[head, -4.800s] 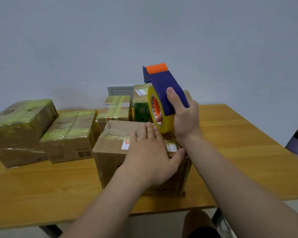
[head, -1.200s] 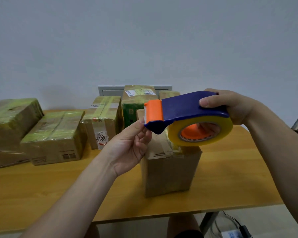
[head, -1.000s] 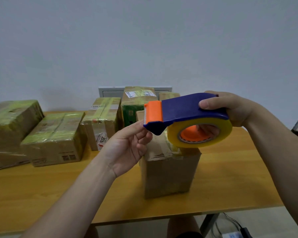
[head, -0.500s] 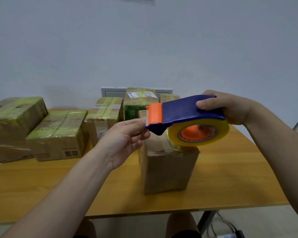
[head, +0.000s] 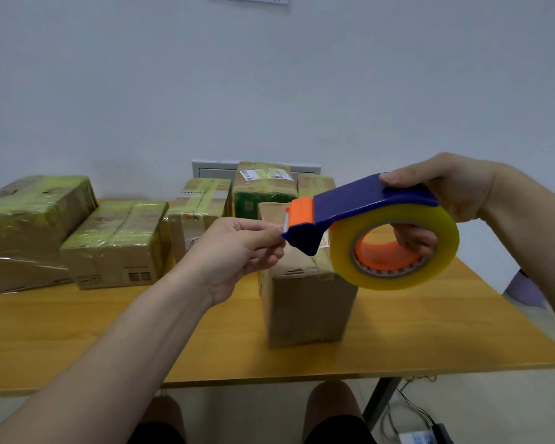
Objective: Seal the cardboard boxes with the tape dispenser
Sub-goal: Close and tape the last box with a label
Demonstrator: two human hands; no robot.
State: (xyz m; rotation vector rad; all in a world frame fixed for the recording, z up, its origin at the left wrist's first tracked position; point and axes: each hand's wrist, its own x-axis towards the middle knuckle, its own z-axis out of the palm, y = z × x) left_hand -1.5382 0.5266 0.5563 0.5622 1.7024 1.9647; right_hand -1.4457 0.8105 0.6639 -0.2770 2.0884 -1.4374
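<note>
Centre frame, our left hand (head: 237, 248) has closed to pinch the tape end (head: 284, 226) at the tape dispenser (head: 366, 203), gripped by our right hand (head: 446, 193) above the cardboard box (head: 305, 302), so we judge taping can begin.

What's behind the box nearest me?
A green box with a white label and a brown box stand behind it; it and the tape dispenser hide their lower parts.

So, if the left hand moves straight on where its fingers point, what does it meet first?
The tape dispenser: the left hand points at its front, with the fingers right at the cutter, probably pinching the tape end.
</note>
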